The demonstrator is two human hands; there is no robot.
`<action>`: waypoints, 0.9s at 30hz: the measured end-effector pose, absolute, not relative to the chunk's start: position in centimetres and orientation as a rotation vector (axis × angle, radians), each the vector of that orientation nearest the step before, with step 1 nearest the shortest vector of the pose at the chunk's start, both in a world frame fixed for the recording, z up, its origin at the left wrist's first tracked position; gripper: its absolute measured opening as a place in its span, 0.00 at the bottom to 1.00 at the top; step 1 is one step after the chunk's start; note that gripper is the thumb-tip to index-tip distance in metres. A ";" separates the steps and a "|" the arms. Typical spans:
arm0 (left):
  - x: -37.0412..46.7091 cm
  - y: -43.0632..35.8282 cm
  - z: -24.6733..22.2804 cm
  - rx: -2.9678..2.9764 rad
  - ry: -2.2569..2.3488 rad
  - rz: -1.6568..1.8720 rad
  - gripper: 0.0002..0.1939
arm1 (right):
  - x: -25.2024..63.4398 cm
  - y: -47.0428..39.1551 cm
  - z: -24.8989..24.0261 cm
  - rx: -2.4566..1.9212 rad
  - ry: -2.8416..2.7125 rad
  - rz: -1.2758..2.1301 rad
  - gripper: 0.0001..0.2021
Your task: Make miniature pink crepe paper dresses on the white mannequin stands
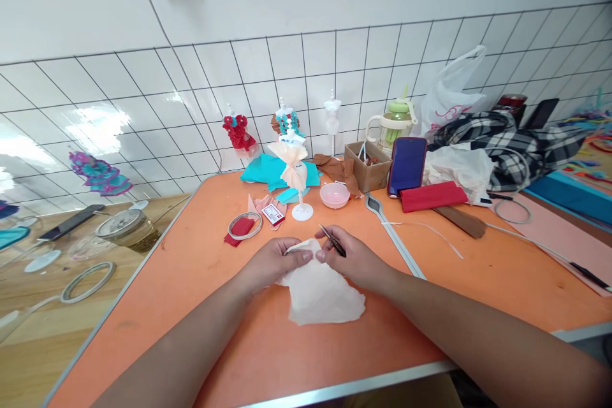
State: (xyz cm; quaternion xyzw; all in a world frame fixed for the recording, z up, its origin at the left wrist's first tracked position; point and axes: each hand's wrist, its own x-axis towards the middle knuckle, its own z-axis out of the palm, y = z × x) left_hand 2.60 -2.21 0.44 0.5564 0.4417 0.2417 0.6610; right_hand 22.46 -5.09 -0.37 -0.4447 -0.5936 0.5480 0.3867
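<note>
A sheet of white crepe paper (325, 296) hangs from both hands just above the orange table, its lower edge wavy. My left hand (275, 261) pinches its upper left part between thumb and fingers. My right hand (356, 255) is closed round small dark-handled scissors (337, 245), blades pointing up and left, while its thumb and fingertip meet the paper's top edge beside my left thumb. Straight ahead stands a small white mannequin stand (302, 211) dressed in gathered peach paper (292, 166).
Tape rolls (245, 226), a small box (272, 215) and a pink bowl (335, 195) lie beyond my hands. A cardboard box (367, 166), a phone (407, 167) and red folded paper (434, 196) stand right. More dressed mannequins (239, 134) line the tiled wall.
</note>
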 end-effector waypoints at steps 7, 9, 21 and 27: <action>2.8 -2.1 0.6 1.106 1.019 0.705 0.16 | 22.5 -4.9 -1.3 -1.131 -1.574 1.354 0.16; 3.0 -2.2 0.5 1.049 0.982 0.736 0.16 | 22.3 -5.1 -1.5 -1.136 -1.637 1.303 0.17; 3.3 -2.3 0.0 0.941 0.907 0.769 0.14 | 22.1 -5.1 -2.1 -1.100 -1.750 1.275 0.19; 3.4 -2.4 0.1 0.911 0.881 0.752 0.13 | 22.0 -5.2 -2.2 -1.096 -1.765 1.271 0.18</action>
